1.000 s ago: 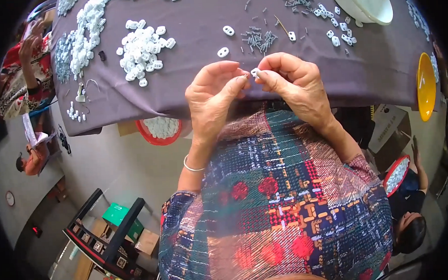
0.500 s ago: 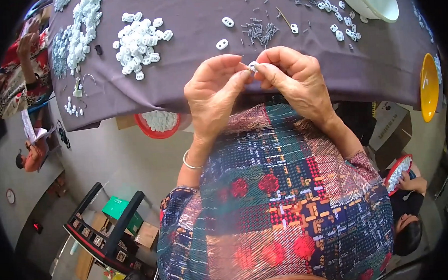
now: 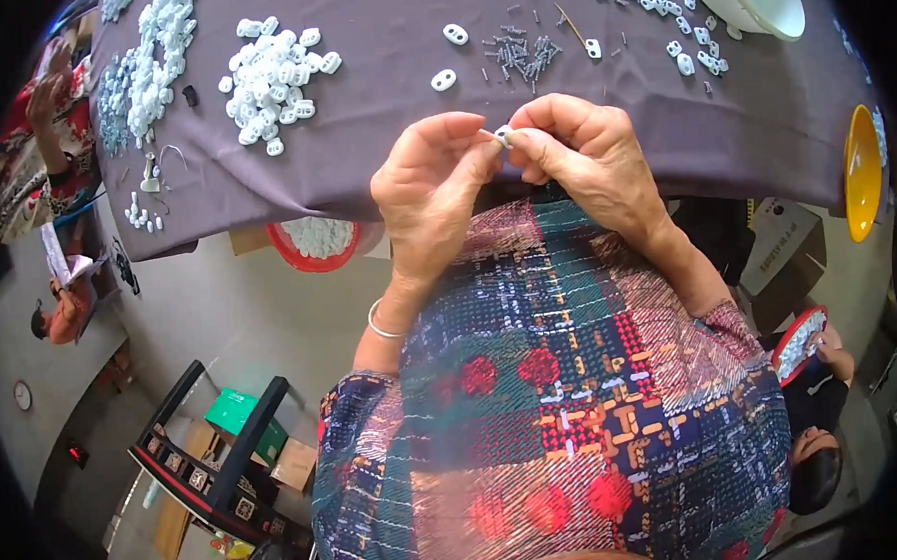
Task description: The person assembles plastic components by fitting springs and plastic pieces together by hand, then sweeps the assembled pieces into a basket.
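Observation:
A small white two-hole cord lock (image 3: 503, 134) is held up at the near edge of the table, between the fingertips of both hands. My right hand (image 3: 593, 159) pinches it between thumb and forefinger. At its left side my left hand (image 3: 426, 186) is closed too, thumb and forefinger tips meeting beside the lock. Whatever those left fingertips hold is too small to make out. Beyond my hands lie two loose white cord locks (image 3: 444, 80) and a scatter of small grey springs (image 3: 527, 56). A thin brown stick (image 3: 569, 24) touches another lock (image 3: 593, 48).
A large pile of white cord locks (image 3: 268, 83) lies left on the dark tablecloth (image 3: 360, 94). A white basin (image 3: 747, 2) stands far right, a yellow dish (image 3: 861, 172) at the right edge. Under the table's front is a red-rimmed basin (image 3: 318, 266). Other people sit at both sides.
The view has shifted slightly. Both hands stay in the same pinch, and the cord lock is turned a little, with a dark hole now showing.

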{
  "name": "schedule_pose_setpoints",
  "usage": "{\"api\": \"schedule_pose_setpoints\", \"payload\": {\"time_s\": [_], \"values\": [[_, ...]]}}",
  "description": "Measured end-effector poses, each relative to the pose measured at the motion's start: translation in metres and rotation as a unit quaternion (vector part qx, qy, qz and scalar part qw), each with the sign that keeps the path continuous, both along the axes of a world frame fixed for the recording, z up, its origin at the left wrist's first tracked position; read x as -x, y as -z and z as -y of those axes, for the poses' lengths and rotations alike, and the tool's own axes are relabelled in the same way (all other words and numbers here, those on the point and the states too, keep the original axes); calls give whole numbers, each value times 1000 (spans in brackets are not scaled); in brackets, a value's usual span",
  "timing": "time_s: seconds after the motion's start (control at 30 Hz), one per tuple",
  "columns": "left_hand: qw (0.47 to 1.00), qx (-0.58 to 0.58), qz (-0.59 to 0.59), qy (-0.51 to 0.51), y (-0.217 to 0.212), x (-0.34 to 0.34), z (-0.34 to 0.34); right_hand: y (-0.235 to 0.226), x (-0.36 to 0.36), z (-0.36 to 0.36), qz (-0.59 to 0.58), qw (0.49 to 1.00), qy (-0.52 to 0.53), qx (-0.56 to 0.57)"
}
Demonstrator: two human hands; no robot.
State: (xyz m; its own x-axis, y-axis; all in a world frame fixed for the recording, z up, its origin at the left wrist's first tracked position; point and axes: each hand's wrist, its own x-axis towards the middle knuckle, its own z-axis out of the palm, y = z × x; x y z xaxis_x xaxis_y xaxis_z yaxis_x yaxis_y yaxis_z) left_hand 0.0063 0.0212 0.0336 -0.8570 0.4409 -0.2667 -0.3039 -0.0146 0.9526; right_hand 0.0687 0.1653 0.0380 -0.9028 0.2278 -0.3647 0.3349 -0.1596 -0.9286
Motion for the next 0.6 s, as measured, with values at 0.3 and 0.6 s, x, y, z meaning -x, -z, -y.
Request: {"api": "schedule_pose_setpoints", "payload": {"time_s": [0.3, 0.6], "values": [[998, 13, 37, 41, 5, 7, 7, 10, 0, 1, 25, 998, -10, 50], [990, -17, 137, 30, 15, 12, 7, 16, 4, 2, 33, 994, 33, 101]]}}
